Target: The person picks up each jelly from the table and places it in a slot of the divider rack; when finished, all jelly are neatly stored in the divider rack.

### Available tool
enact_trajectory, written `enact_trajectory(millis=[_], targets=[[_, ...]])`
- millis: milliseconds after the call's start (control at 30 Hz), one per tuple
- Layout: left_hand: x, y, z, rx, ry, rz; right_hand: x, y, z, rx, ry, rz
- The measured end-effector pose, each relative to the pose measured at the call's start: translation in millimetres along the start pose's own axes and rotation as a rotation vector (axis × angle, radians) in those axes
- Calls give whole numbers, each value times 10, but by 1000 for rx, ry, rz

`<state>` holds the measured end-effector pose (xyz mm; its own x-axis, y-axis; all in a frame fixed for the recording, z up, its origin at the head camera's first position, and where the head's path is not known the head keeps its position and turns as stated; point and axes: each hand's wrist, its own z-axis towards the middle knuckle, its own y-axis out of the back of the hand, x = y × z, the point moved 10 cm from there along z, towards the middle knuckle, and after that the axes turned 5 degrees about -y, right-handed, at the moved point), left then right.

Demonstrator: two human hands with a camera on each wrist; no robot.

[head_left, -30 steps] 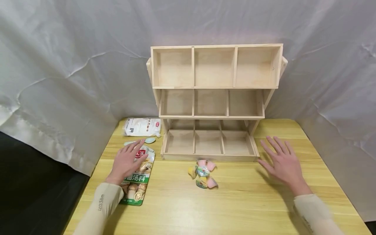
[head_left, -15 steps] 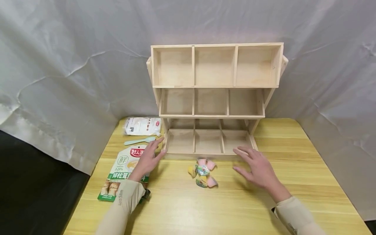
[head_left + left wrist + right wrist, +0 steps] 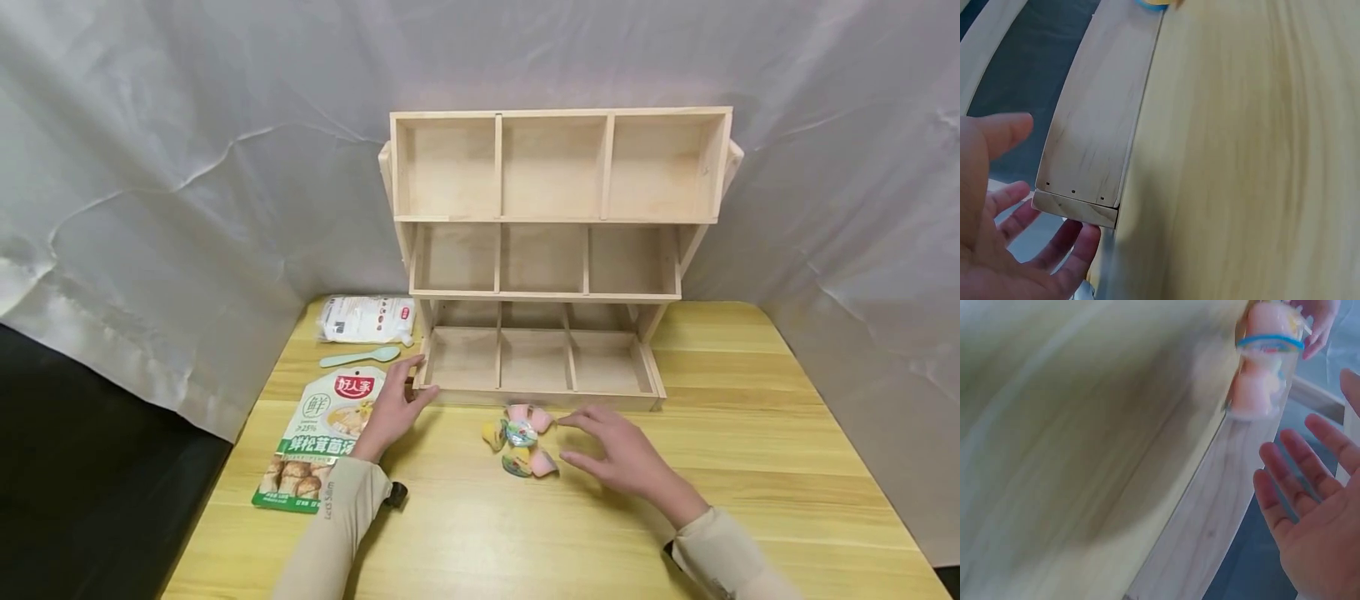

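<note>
A small cluster of jelly cups [image 3: 519, 432], pink and yellow with printed lids, lies on the table in front of a three-tier wooden rack [image 3: 555, 221]. My left hand [image 3: 392, 417] is at the rack's lower left front corner. In the left wrist view its fingertips [image 3: 1090, 232] are right at the corner block [image 3: 1079, 206], the thumb held apart. Just right of the jelly cups is my right hand [image 3: 618, 454], fingers loosely extended and holding nothing. The right wrist view shows its spread fingers [image 3: 1300, 465] beside pink jelly cups [image 3: 1252, 394].
Left of the rack lie a white packet [image 3: 366, 320] and a pale green spoon [image 3: 360, 357]. A printed food pouch [image 3: 300, 450] lies flat, partly behind my left forearm. Grey cloth [image 3: 187, 208] hangs behind and at both sides of the wooden table [image 3: 480, 533].
My left hand has moved right from over the food pouch to the rack's corner, uncovering more of the pouch and the spoon. My right hand has moved left, up to the jelly cups.
</note>
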<state>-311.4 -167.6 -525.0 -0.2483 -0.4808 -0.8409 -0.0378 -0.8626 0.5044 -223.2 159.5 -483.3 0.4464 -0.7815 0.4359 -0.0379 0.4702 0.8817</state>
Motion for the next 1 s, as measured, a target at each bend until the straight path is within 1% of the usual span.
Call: enact_trajectory(millis=[200,333,467,633,800,1000], targets=[[20,-33,-28,-17,25,-20,66,-230,28,141,-6,98],[33,-42,-44,-27,37,-10,70,-335,54,202,-6,153],[44,-46,-30,-36,32,2,49,-403,78,232,-13,192],[75,-60,-25,-33,45,-10,20,-464,90,266,-15,232],[77,-28,-19,-49,46,-6,3,-487,108,279,-14,262],[91,-13,-17,-46,63,10,4,-508,128,303,11,333]])
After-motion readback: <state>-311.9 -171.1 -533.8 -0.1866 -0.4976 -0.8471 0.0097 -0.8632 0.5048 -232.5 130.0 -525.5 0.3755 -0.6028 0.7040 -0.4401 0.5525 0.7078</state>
